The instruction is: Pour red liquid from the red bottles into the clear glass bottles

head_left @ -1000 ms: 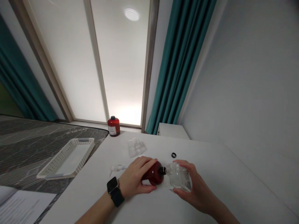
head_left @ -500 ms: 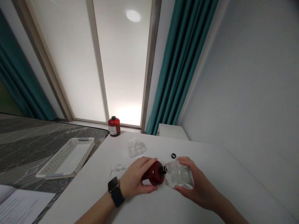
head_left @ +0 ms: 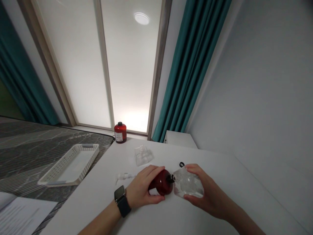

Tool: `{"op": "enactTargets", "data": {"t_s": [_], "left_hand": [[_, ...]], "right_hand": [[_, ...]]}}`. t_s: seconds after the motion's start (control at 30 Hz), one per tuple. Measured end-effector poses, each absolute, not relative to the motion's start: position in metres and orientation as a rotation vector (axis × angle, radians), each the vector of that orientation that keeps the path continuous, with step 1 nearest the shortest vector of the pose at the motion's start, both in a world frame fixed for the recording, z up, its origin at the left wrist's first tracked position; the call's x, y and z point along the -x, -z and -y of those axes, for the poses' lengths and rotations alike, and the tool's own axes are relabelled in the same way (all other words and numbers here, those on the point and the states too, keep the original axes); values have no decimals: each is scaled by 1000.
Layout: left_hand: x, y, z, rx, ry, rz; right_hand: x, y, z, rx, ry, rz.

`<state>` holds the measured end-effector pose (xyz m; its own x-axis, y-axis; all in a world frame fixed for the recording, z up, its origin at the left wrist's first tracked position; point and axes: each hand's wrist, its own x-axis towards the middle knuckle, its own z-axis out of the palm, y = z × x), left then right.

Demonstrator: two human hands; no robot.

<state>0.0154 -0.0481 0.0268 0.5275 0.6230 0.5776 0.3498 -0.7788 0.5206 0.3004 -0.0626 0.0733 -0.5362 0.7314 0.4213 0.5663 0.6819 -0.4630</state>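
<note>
My left hand (head_left: pixel 143 187), with a dark watch at the wrist, wraps round a dark red bottle (head_left: pixel 164 182) that is tipped so its black neck points right. In my right hand (head_left: pixel 204 189) is a clear bottle (head_left: pixel 188 185), tilted towards the red one. The two mouths meet, or nearly so; whether liquid passes between them I cannot tell. Just beyond the clear bottle a small black ring (head_left: pixel 181 164) lies on the white table (head_left: pixel 186 218). A clear pump head (head_left: pixel 124 176) rests left of my left hand, partly behind it.
A clear plastic packet (head_left: pixel 142 155) lies further back on the table. At the far left corner stands another red bottle (head_left: pixel 120 134) with a black cap and white label. Left of the table are a white basket (head_left: pixel 69 166) and printed paper (head_left: pixel 26 215).
Both hands and both bottles keep almost the same pose. The whole view has shifted very slightly.
</note>
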Motion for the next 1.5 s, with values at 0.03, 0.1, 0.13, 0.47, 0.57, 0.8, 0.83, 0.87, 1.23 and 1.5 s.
{"op": "enactTargets", "data": {"t_s": [0.03,0.1,0.13,0.47,0.57,0.8,0.83,0.87,1.23,1.5], "left_hand": [[-15,-27,48,-2425,-1125,-801],[-15,-27,49,-2413,-1131,-795],[-15,-27,49,-2407,-1133,-793],[-16,-28,50,-2356,-1121,-780],[-16,-28,50,-2337,-1117,-783],[-17,-27,50,-2336,-1118,-777],[-17,-27,50,-2341,-1115,-778],[-17,-26,50,-2344,-1114,-779],[-17,-28,51,-2351,-1127,-773],[-17,-28,51,-2354,-1140,-772]], "right_hand": [[-300,-75,63,992,-366,2293],[-298,-79,63,989,-373,2288],[-298,-81,64,989,-379,2290],[-300,-81,62,1042,-399,2295],[-300,-80,62,1041,-399,2285],[-302,-82,62,1064,-401,2298],[-302,-83,62,1061,-402,2298],[-302,-83,62,1058,-401,2296],[-301,-87,63,1048,-386,2326],[-300,-92,62,1041,-401,2315]]}}
